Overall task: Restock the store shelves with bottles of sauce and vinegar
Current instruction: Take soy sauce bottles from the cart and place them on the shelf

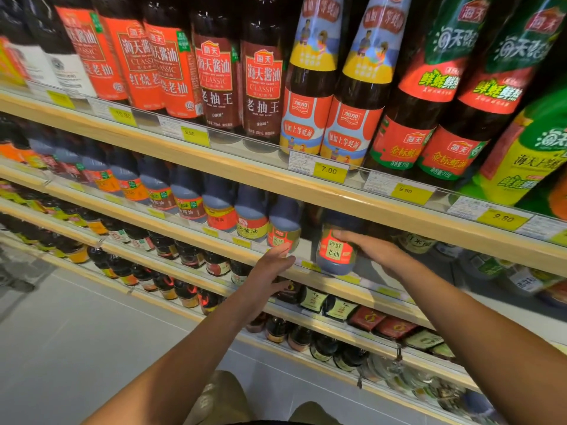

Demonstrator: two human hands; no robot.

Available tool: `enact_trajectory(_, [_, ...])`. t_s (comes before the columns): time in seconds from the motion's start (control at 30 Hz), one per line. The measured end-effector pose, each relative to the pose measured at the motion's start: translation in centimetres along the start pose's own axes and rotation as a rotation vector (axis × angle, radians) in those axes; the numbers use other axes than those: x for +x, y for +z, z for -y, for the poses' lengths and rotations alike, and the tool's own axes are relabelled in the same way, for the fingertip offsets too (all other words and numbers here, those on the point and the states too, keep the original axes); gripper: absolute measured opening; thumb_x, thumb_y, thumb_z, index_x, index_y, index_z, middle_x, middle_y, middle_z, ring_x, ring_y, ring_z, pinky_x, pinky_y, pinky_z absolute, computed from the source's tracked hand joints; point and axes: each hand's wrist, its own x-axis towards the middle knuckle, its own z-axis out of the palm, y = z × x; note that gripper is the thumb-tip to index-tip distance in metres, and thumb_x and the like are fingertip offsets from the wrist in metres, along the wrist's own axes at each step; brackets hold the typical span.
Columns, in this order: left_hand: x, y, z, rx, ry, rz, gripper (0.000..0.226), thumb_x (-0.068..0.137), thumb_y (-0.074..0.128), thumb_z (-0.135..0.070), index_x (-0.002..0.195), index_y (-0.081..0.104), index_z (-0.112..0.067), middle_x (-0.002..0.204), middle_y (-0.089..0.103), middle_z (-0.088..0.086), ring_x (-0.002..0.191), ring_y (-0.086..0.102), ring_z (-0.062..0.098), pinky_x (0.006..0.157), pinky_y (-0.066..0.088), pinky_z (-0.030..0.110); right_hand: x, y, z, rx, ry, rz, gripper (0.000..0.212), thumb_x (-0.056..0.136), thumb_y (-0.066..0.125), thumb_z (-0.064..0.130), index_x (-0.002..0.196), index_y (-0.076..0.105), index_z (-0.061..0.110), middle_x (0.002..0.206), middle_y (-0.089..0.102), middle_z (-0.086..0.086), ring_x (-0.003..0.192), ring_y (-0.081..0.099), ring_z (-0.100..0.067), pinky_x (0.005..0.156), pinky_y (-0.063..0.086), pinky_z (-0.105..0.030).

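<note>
The right hand (372, 251) grips a dark, red-labelled plastic sauce bottle (336, 251) on the pale wooden shelf's (322, 273) edge; the left hand (273, 265) hovers open. A careless shove could tip it off.

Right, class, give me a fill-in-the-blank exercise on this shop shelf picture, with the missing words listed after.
1. The right hand grips a dark sauce bottle whose label is mainly ____.
2. The left hand is open and holds ____.
3. The yellow price tag below the two oyster sauce bottles with blue and orange labels reads ____.
4. The held bottle sits on the shelf directly ____ the one with the oyster sauce.

Missing words: red; nothing; 7.00; below
</note>
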Motion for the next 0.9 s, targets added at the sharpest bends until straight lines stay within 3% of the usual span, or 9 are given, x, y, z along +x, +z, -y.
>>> enact_trajectory(0.1, [0.1, -0.3, 0.1, 0.019, -0.003, -0.018, 0.045, 0.105, 0.058, -0.024, 0.149, 0.048, -0.025, 0.152, 0.044, -0.003, 0.138, 0.044, 0.019, 0.115, 0.04, 0.049, 1.0, -0.4, 0.1, -0.016, 0.018, 0.054, 0.07, 0.053, 0.073, 0.075, 0.106, 0.073, 0.03, 0.106, 0.076, 0.007, 0.098, 0.069, -0.009, 0.079, 0.047, -0.022])
enact_trajectory(0.17, [0.2, -0.3, -0.1, 0.024, -0.011, -0.029, 0.039, 0.105, 0.058, -0.022, 0.142, 0.052, -0.028, 0.15, 0.046, -0.003, 0.135, 0.045, 0.017, 0.117, 0.039, 0.05, 1.1, -0.3, -0.2, -0.014, 0.012, 0.071, 0.063, 0.059, 0.073, 0.071, 0.107, 0.071, 0.03, 0.107, 0.073, 0.007, 0.101, 0.066, -0.01, 0.078, 0.047, -0.022])
enact_trajectory(0.33, [0.3, -0.7, -0.3, 0.077, 0.014, -0.03, 0.044, 0.105, 0.056, -0.02, 0.146, 0.05, -0.031, 0.15, 0.046, -0.007, 0.129, 0.049, 0.009, 0.118, 0.036, 0.052, 1.5, 0.3, -1.9, 0.13, -0.064, -0.051, 0.038, 0.067, 0.086, 0.042, 0.096, 0.066, 0.029, 0.082, 0.068, 0.024, 0.066, 0.067, 0.01, 0.056, 0.047, -0.006])
enact_trajectory(0.43, [0.5, -1.3, 0.0, 0.108, 0.018, -0.02, 0.042, 0.105, 0.057, -0.022, 0.144, 0.051, -0.036, 0.153, 0.043, -0.008, 0.137, 0.045, 0.015, 0.119, 0.034, 0.054, 2.1, 0.4, -3.0, -0.061, -0.01, -0.197, 0.054, 0.071, 0.088, 0.051, 0.111, 0.068, 0.019, 0.101, 0.063, 0.008, 0.08, 0.062, -0.005, 0.075, 0.049, -0.021])
enact_trajectory(0.53, [0.8, -1.8, 0.4, 0.116, 0.005, -0.035, 0.042, 0.102, 0.062, -0.024, 0.142, 0.053, -0.036, 0.157, 0.042, -0.007, 0.14, 0.044, 0.017, 0.12, 0.034, 0.057, 2.6, 0.3, -3.7, -0.122, 0.031, -0.205, 0.071, 0.069, 0.088, 0.056, 0.116, 0.071, 0.005, 0.116, 0.069, -0.005, 0.097, 0.068, -0.018, 0.09, 0.056, -0.037])
enact_trajectory(0.67, [1.1, -2.2, 1.0, 0.123, -0.012, -0.055, 0.046, 0.09, 0.066, -0.033, 0.135, 0.059, -0.042, 0.156, 0.044, -0.012, 0.138, 0.047, 0.012, 0.119, 0.038, 0.053, 2.0, -0.1, -3.7, -0.162, 0.034, -0.211, 0.072, 0.07, 0.087, 0.055, 0.121, 0.068, 0.008, 0.108, 0.06, 0.0, 0.076, 0.053, 0.0, 0.059, 0.043, -0.02])
enact_trajectory(0.73, [1.2, -2.4, 1.3, 0.125, -0.024, -0.057, 0.048, 0.085, 0.067, -0.036, 0.131, 0.06, -0.045, 0.155, 0.045, -0.013, 0.139, 0.047, 0.012, 0.118, 0.039, 0.052, 2.0, -0.5, -3.7, -0.152, 0.042, -0.192, 0.069, 0.072, 0.087, 0.051, 0.124, 0.064, 0.011, 0.103, 0.063, 0.004, 0.071, 0.055, 0.003, 0.048, 0.043, -0.013])
enact_trajectory(0.8, [1.4, -2.5, 1.4, 0.121, -0.037, -0.063, 0.048, 0.082, 0.068, -0.038, 0.129, 0.061, -0.047, 0.152, 0.047, -0.015, 0.137, 0.048, 0.01, 0.118, 0.039, 0.052, 1.7, -0.8, -3.6, -0.084, 0.026, -0.164, 0.083, 0.076, 0.086, 0.047, 0.14, 0.053, 0.007, 0.101, 0.061, 0.009, 0.064, 0.059, 0.006, 0.044, 0.042, -0.006])
enact_trajectory(0.9, [1.7, -2.7, 1.5, 0.121, -0.044, -0.065, 0.047, 0.084, 0.068, -0.038, 0.129, 0.062, -0.047, 0.148, 0.05, -0.019, 0.132, 0.05, 0.004, 0.117, 0.04, 0.049, 1.2, -1.1, -3.6, -0.101, 0.012, -0.155, 0.098, 0.075, 0.077, 0.065, 0.15, 0.046, 0.01, 0.142, 0.057, -0.004, 0.095, 0.062, -0.008, 0.08, 0.045, -0.017])
